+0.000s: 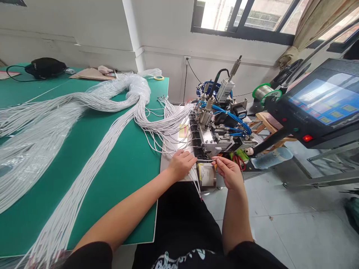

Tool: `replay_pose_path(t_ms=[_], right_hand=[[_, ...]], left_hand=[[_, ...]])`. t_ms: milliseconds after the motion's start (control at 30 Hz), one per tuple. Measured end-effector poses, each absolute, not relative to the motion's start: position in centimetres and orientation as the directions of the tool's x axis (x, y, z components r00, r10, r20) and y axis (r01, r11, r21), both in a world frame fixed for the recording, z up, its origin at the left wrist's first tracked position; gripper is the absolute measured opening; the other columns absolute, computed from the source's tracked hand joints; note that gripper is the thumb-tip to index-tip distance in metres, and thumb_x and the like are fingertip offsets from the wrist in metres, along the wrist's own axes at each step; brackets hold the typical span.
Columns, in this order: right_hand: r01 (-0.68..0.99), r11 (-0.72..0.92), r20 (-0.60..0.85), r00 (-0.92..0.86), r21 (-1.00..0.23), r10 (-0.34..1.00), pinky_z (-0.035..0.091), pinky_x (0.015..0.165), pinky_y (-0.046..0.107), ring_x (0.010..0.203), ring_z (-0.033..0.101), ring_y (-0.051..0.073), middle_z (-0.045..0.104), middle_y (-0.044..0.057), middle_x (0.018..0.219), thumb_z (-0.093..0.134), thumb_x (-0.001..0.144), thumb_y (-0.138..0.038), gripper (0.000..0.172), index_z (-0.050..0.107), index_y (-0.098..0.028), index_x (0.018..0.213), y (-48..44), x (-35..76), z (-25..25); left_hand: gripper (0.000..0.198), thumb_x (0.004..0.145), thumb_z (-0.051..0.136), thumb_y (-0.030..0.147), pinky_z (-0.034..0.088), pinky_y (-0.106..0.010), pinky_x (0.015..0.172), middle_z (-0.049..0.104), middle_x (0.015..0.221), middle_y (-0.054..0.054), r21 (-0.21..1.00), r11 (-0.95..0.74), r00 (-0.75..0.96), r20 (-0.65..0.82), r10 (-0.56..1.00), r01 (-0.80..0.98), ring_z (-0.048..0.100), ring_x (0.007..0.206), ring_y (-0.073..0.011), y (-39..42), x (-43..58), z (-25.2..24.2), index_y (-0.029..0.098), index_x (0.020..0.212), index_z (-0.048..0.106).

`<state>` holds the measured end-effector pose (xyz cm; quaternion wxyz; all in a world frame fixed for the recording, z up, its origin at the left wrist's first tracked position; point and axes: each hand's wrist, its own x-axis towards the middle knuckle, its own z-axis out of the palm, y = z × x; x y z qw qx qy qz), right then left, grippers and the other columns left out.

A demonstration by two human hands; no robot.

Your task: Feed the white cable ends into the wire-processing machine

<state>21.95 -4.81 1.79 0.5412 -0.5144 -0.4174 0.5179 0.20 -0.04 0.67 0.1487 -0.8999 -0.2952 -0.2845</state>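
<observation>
A white cable (205, 160) runs straight between my two hands, just in front of a machine (207, 130) with metal cylinders and blue air tubes. My left hand (183, 163) is closed on the cable at the edge of a white board (166, 164). My right hand (226, 170) pinches the cable's end between thumb and fingertips; the tip itself is too small to make out. Below my left hand, loose cable ends (198, 186) hang down past the board. More white cables (159, 125) fan from a bundle towards the machine's black holders (195, 130).
Long cable bundles (103, 149) and plastic-wrapped cables (42, 157) lie over the green table (131, 194). At the right, a control screen (327, 97) juts out on an arm. A solder wire spool (265, 93) stands behind it. Red-handled scissors (239, 163) lie beside the machine.
</observation>
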Motion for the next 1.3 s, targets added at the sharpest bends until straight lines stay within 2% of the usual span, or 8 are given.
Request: replay_pose_path(t_ms=[133,267,433,600,733,1000,1133,1300], right_hand=[[-0.06,-0.077,-0.085,0.141,-0.995,0.986,0.022,0.04,0.022,0.042,0.03,0.005,0.068,0.005,0.073,0.07,0.073,-0.046,0.036,0.073,-0.016,0.093,-4.0,22.5,1.1],[0.23,-0.039,0.022,0.26,-0.972,0.965,0.04,0.054,0.025,0.058,0.053,0.013,0.069,0.006,0.076,0.071,0.071,-0.046,0.033,0.071,-0.016,0.086,-3.4,22.6,0.5],[0.443,-0.022,0.087,0.225,-0.896,0.971,0.041,0.059,0.027,0.061,0.054,0.016,0.066,0.005,0.071,0.065,0.075,-0.049,0.034,0.068,-0.015,0.08,-2.7,22.6,0.0],[0.425,0.048,0.1,0.101,-0.904,0.99,0.037,0.059,0.025,0.06,0.048,0.014,0.055,-0.001,0.064,0.059,0.08,-0.045,0.029,0.058,-0.018,0.072,-1.4,23.0,-1.1],[0.298,0.062,0.072,0.022,-0.953,0.997,0.03,0.054,0.024,0.056,0.039,0.012,0.043,-0.004,0.059,0.057,0.08,-0.041,0.028,0.049,-0.02,0.064,-0.7,23.1,-2.0],[-0.109,-0.169,-0.177,0.076,-0.98,0.981,0.022,0.046,0.023,0.047,0.027,0.008,0.034,-0.007,0.052,0.066,0.067,-0.042,0.032,0.043,-0.021,0.059,-0.6,21.9,-2.6],[-0.055,-0.17,-0.175,0.119,-0.984,0.977,0.025,0.047,0.023,0.048,0.031,0.009,0.04,-0.006,0.052,0.07,0.066,-0.049,0.037,0.049,-0.02,0.061,-1.1,22.2,-2.5],[0.173,-0.065,-0.031,0.195,-0.983,0.98,0.033,0.053,0.024,0.056,0.044,0.012,0.053,-0.002,0.06,0.066,0.073,-0.056,0.04,0.06,-0.017,0.07,-2.3,23.2,-2.5]], left_hand=[[0.025,0.079,0.045,0.003,0.033,-0.034,0.076,0.062,0.071,-0.001,-0.108,-0.773,0.665,0.593,0.454,0.625,0.053,0.074,-0.0174,-0.1,0.2,0.9,0.019,0.09,0.061],[0.037,0.077,0.048,0.004,0.032,-0.036,0.079,0.063,0.074,0.0,-0.105,-0.774,0.664,0.593,0.456,0.624,0.054,0.076,-0.0179,-0.2,0.2,0.8,0.021,0.108,0.06],[0.033,0.074,0.05,0.005,0.03,-0.038,0.081,0.063,0.071,-0.001,-0.076,-0.739,0.611,0.622,0.49,0.669,0.054,0.074,-0.0182,-0.2,0.4,0.5,0.02,0.1,0.064],[0.033,0.072,0.054,0.008,0.028,-0.041,0.085,0.065,0.077,-0.003,-0.029,-0.71,0.596,0.569,0.566,0.703,0.055,0.08,-0.0209,-0.2,0.4,0.4,0.02,0.1,0.065],[0.033,0.072,0.056,0.01,0.028,-0.042,0.087,0.066,0.08,-0.004,-0.012,-0.708,0.605,0.53,0.595,0.706,0.055,0.083,-0.0223,-0.3,0.3,0.5,0.021,0.102,0.065],[0.031,0.077,0.053,0.011,0.028,-0.042,0.087,0.066,0.084,-0.005,0.014,-0.707,0.605,0.504,0.616,0.707,0.054,0.086,-0.0224,-0.3,0.3,0.6,0.022,0.103,0.065],[0.028,0.074,0.055,0.011,0.028,-0.043,0.087,0.065,0.088,-0.005,0.017,-0.698,0.601,0.494,0.629,0.716,0.053,0.088,-0.0226,-0.4,0.2,0.6,0.022,0.098,0.065],[0.024,0.077,0.055,0.014,0.029,-0.044,0.088,0.065,0.091,-0.005,0.032,-0.693,0.594,0.487,0.641,0.721,0.053,0.089,-0.0223,-0.4,0.2,0.7,0.022,0.096,0.065]])
